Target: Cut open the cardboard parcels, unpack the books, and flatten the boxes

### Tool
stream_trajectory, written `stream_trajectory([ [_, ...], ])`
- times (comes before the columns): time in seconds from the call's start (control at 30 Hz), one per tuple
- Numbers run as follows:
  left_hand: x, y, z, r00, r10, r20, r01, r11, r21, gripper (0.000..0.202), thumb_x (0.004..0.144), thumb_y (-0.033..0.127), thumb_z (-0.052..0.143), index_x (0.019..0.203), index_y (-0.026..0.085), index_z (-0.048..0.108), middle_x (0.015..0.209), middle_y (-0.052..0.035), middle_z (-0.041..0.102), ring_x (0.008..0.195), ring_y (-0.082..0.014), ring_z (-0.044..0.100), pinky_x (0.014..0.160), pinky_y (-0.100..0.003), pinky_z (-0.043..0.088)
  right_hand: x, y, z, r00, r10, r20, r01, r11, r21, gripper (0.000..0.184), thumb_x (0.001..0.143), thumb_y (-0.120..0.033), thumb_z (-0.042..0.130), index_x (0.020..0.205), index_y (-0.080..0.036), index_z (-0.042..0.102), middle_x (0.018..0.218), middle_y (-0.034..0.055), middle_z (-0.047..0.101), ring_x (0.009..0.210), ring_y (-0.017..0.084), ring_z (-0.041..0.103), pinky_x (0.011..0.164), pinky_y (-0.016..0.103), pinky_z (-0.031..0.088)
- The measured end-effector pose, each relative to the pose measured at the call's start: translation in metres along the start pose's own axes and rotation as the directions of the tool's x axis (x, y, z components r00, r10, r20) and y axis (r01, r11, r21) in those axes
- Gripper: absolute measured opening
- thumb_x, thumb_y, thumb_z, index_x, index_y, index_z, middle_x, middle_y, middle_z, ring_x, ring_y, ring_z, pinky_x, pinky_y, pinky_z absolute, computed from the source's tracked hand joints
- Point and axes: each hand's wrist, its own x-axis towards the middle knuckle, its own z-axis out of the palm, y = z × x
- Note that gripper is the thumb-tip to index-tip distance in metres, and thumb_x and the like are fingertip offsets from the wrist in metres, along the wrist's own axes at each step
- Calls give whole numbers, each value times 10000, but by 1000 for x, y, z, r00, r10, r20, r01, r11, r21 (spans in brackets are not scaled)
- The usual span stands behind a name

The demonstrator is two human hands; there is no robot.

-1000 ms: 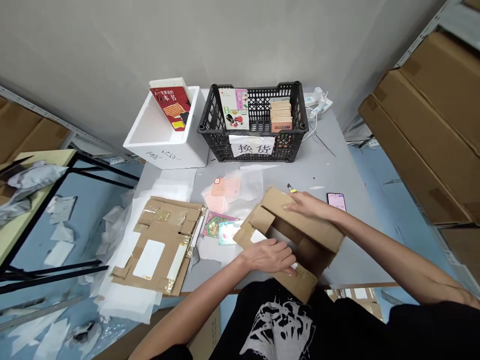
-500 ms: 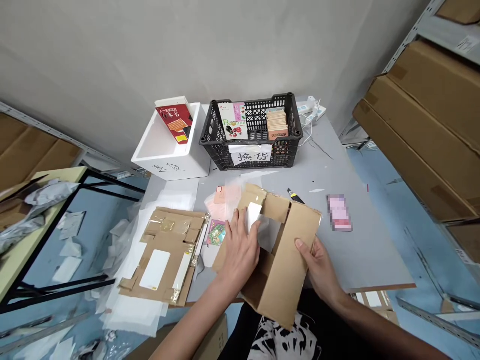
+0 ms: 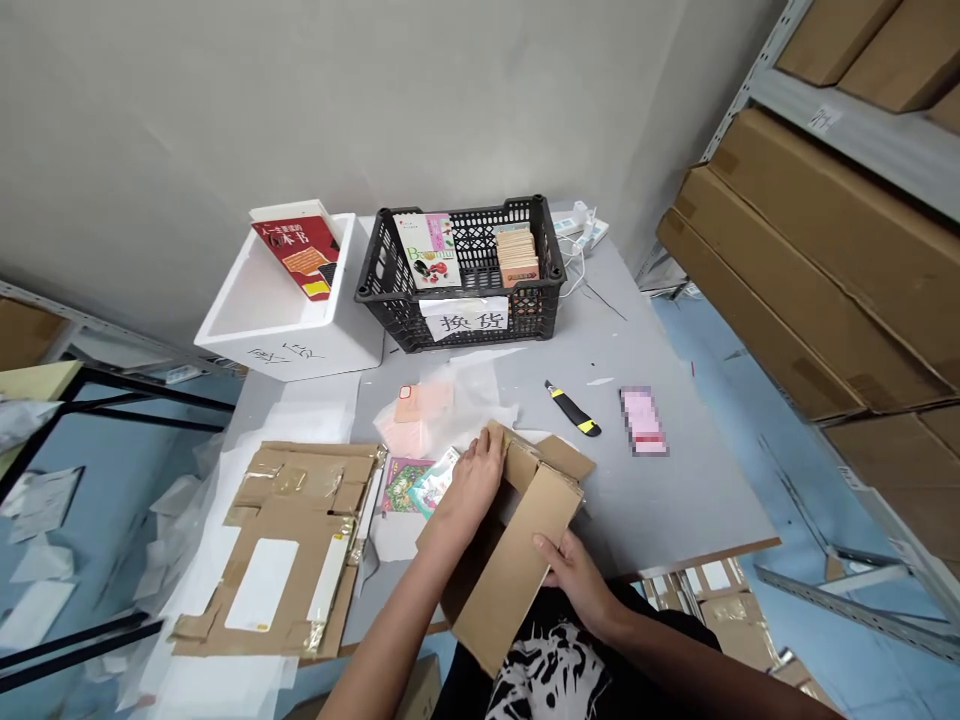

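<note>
An opened cardboard box (image 3: 517,560) is held between both hands at the table's front edge, its flaps partly folded. My left hand (image 3: 478,480) is closed over the box's far left side, its fingertips curled around the cardboard. With thumb on the outer panel and fingers behind it, my right hand (image 3: 577,578) grips the near right side. Just left of the box lie a purple booklet (image 3: 401,485) and a teal-and-white booklet (image 3: 435,483), partly covered by my left hand. Pink sheets (image 3: 420,405) and translucent wrap (image 3: 476,400) lie beyond them.
Flattened cardboard (image 3: 300,530) lies on white sheets at left. A black-and-yellow utility knife (image 3: 572,408) and a phone (image 3: 643,420) rest at right. Behind stand a white foam box (image 3: 292,340) and a black crate (image 3: 461,310) holding books. Shelves with cartons (image 3: 825,270) flank the right.
The box has tilted and been squeezed narrower, with its flaps closer together. My left hand has moved to its far edge. The view has shifted right, and the utility knife is now uncovered.
</note>
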Motion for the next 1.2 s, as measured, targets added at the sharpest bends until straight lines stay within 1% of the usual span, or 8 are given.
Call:
stream_trajectory([
  [0.1,-11,-3,19,999,-14,-36,11,997,-72,461,905,143,351,1357,53,362,1369,-255,470,1254,-285,501,972,-423,474,-6,-18,-30,978,145,153,-121,980,-155,547,708,-708,573,952,-219,547,948,52,711,818,230,690,616,339,546],
  [0.23,-25,-2,32,999,34,-28,-38,987,-158,546,838,75,359,1382,43,328,1417,-244,422,1331,-267,406,1055,-429,418,2,-80,-84,815,446,370,-188,808,-559,545,814,-701,421,712,-176,523,677,66,695,551,159,647,443,231,436],
  [0.33,-27,6,38,999,2,-39,-8,986,-165,506,848,84,362,1351,41,373,1400,-236,450,1319,-277,422,1063,-446,410,51,-125,-112,990,98,101,15,636,-771,501,908,-606,305,766,-180,527,661,51,673,533,147,609,459,235,398],
  [0.47,-26,14,41,997,9,-71,-20,987,-157,444,896,132,354,1332,78,410,1371,-203,499,1299,-275,452,1039,-454,430,145,-130,-117,931,-335,-143,-154,-5,-988,264,906,-293,480,1124,-146,504,1137,144,621,1061,228,561,808,306,440],
  [0.53,-26,16,39,998,5,-67,-15,989,-146,420,918,176,361,1322,83,426,1358,-198,515,1281,-277,473,1029,-454,438,178,-114,-114,939,-310,-149,-183,-86,-979,415,830,-229,595,1205,-103,467,1246,202,539,1174,278,480,899,338,401],
  [0.8,-27,20,28,999,6,-33,-10,993,-121,409,928,202,380,1315,85,441,1354,-184,523,1259,-273,497,1019,-432,452,200,-87,-124,976,-176,-125,-155,-170,-973,367,880,-148,439,1233,-50,466,1209,252,506,1088,306,532,799,348,436],
  [0.97,-27,19,27,999,19,-33,-23,994,-109,410,931,198,386,1320,82,438,1347,-183,530,1258,-265,500,1027,-415,451,162,-141,-138,980,-138,143,124,-134,-983,520,890,-315,449,1397,-229,371,1217,99,518,844,196,613,730,287,435],
  [1.2,-27,18,35,999,40,-30,-43,992,-118,422,937,172,357,1347,93,418,1339,-171,541,1277,-250,481,1037,-423,447,74,-225,-135,796,119,593,604,-127,-786,440,902,-510,440,1334,-432,479,883,-11,582,698,138,576,600,231,359],
])
